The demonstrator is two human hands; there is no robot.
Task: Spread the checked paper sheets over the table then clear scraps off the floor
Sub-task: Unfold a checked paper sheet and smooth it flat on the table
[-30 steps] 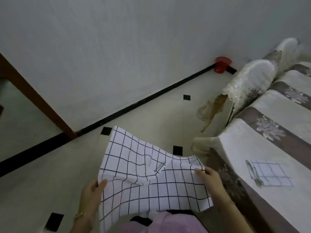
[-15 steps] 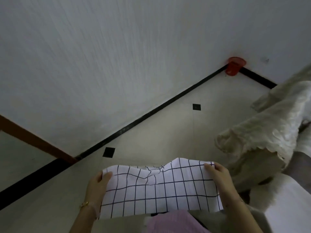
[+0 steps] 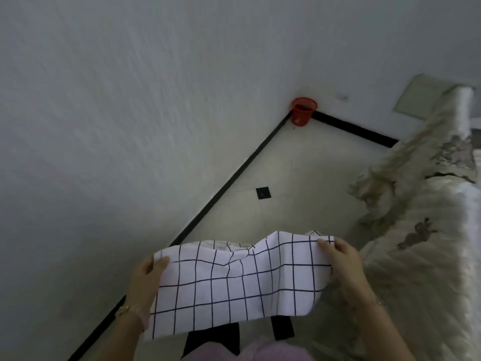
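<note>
I hold the checked paper sheet [image 3: 234,285] in the air in front of me, above the floor [image 3: 299,173], its top edge buckled and creased near the middle. My left hand [image 3: 145,280] pinches the left edge, thumb on top. My right hand [image 3: 343,267] grips the upper right corner the same way. Just beside my right hand hangs a pale patterned cloth [image 3: 416,256]; it seems to drape the surface, though that side is blurred. Well apart, a red bucket [image 3: 303,110] stands in the corner where the black skirting [image 3: 234,178] meets the white wall [image 3: 130,100].
</note>
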